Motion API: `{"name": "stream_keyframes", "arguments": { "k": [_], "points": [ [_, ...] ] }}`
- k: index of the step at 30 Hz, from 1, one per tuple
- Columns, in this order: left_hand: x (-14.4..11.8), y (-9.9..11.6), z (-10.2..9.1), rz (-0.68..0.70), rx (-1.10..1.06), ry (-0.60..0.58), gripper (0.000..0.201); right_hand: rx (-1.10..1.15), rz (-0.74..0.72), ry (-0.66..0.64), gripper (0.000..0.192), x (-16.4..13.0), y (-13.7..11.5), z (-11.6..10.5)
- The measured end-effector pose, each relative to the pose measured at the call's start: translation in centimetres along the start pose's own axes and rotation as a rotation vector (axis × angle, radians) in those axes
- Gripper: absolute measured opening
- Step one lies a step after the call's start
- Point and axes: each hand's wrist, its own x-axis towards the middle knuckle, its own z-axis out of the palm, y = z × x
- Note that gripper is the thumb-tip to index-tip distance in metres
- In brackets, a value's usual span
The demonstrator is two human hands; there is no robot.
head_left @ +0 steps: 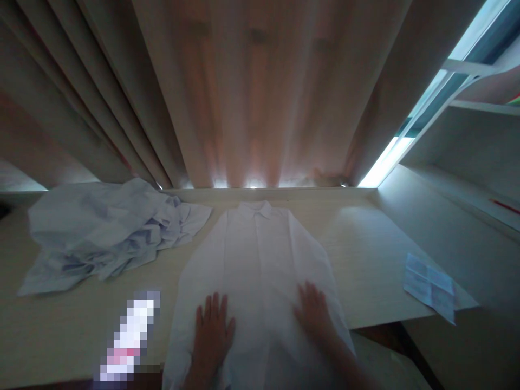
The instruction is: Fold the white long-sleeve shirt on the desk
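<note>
Filling the background, a brown curtain (252, 108) hung beyond the far edge of a pale table (357, 244), with a white shelf unit (459, 141) standing along the right side. On the middle of the table, at its near side, lay a white shirt (244, 260), front up, collar toward the curtain, sleeves trailing down either side; its lower end ran out of view. To its left sat a crumpled white cloth heap (101, 227), one tip reaching near the shirt's shoulder.

Both hands rested palm down on the shirt's lower front, well apart from each other. The left hand (213, 327) had its fingers straight and slightly spread, gripping nothing; the right hand (314, 311) was blurred, but its fingers also looked extended rather than closed on fabric.

Judging by the lay of the cloth, spreading the shirt out was largely done, while no fold showed in its body and the heap was left unsorted. A pixelated item (130, 336), impossible to identify, lay left of the shirt. A creased paper (428, 284) overhung the table's right corner, and a thin red object (504, 206) was on the shelf.
</note>
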Motion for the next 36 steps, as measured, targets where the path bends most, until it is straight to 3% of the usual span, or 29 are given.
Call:
{"name": "stream_keyframes", "arguments": {
  "k": [8,25,36],
  "points": [
    [-0.2,-0.5,1.5,0.001,-0.011,0.0,0.057,0.024,-0.021,0.104,0.061,-0.3,0.0,0.2],
    [0.1,-0.2,-0.3,-0.007,-0.048,-0.037,0.058,0.022,-0.004,0.076,0.061,-0.2,-0.1,-0.1],
    [0.0,-0.2,-0.2,-0.012,-0.061,0.003,0.057,-0.017,-0.005,0.053,0.062,-0.1,-0.2,-0.2]
  ]
}}
